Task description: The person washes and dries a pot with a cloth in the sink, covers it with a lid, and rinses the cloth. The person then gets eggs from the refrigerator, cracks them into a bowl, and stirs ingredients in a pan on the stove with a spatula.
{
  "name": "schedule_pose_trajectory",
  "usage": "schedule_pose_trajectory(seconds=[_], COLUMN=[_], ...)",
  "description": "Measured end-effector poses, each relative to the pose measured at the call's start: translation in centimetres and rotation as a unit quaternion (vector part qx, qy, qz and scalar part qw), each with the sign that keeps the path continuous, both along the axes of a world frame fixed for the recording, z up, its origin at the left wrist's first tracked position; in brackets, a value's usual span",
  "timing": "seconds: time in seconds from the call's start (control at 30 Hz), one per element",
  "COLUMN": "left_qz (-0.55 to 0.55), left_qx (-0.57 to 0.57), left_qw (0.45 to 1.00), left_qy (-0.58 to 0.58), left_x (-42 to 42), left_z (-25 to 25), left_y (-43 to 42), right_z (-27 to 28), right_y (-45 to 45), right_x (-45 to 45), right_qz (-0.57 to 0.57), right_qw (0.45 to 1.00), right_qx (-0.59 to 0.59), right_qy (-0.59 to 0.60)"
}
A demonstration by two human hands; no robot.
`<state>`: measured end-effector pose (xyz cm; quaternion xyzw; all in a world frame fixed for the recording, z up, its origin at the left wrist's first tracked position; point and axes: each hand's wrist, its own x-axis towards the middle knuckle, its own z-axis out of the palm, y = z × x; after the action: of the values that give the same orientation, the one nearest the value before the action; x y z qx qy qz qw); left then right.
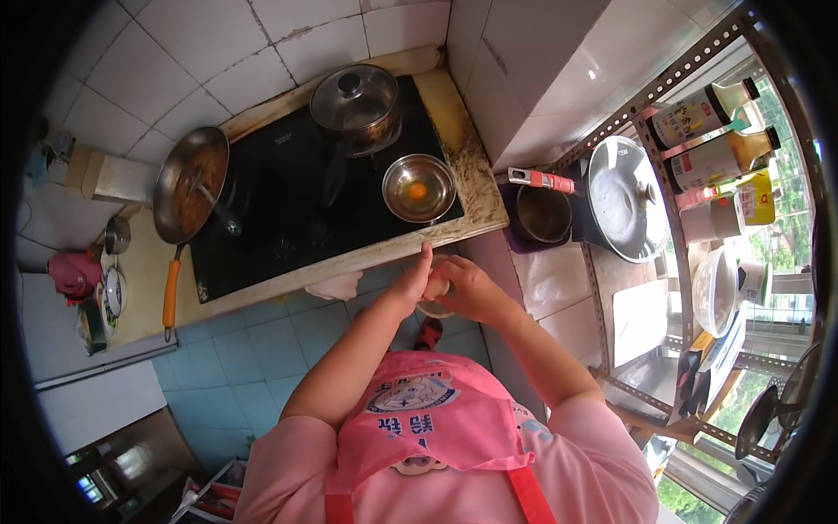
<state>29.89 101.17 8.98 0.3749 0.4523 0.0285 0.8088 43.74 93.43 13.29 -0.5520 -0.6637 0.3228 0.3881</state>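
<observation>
My left hand (412, 281) and my right hand (471, 290) meet in front of the counter edge, above the floor. Between them shows a pale, rounded piece that looks like eggshell (439, 273), partly hidden by my fingers. My right hand's fingers curl round it. The left hand's fingers are pressed together against the right, and what they hold is hidden. Just beyond the hands, a steel bowl (397, 199) with a raw egg yolk (418, 190) in it stands on the black cooktop (279, 210). Under the hands, a pale round container (434, 309) is partly visible.
A lidded glass pot (353, 109) stands at the cooktop's back. On the left, a frying pan (179, 214) holds a spatula, its orange handle overhanging the counter. A saucepan (543, 214), a glass lid (621, 201) and shelved sauce bottles (694, 118) are on the right.
</observation>
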Motion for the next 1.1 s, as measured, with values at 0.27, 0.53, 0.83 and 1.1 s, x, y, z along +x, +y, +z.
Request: schedule_pose_trajectory(seconds=[0.27,0.53,0.83,1.1], left_qz=[0.027,0.134,0.275,0.225], left_qx=[-0.059,-0.015,0.011,0.066], left_qw=[0.997,0.99,0.961,0.971], left_qy=[-0.05,-0.052,0.01,0.039], left_x=[1.1,-0.9,-2.2,1.1], left_z=[1.7,0.8,-3.4,-5.0], left_y=[0.1,1.7,6.0,10.9], right_z=[1.4,-8.3,-11.1,-12.4], right_y=[0.0,1.6,7.1,8.1], right_x=[1.3,5.9,7.2,5.8], right_qz=[0.003,-0.277,-0.288,-0.28], right_qw=[0.996,0.961,0.95,0.949], right_qx=[0.052,0.002,0.042,0.04], right_qy=[-0.074,0.009,-0.111,-0.138])
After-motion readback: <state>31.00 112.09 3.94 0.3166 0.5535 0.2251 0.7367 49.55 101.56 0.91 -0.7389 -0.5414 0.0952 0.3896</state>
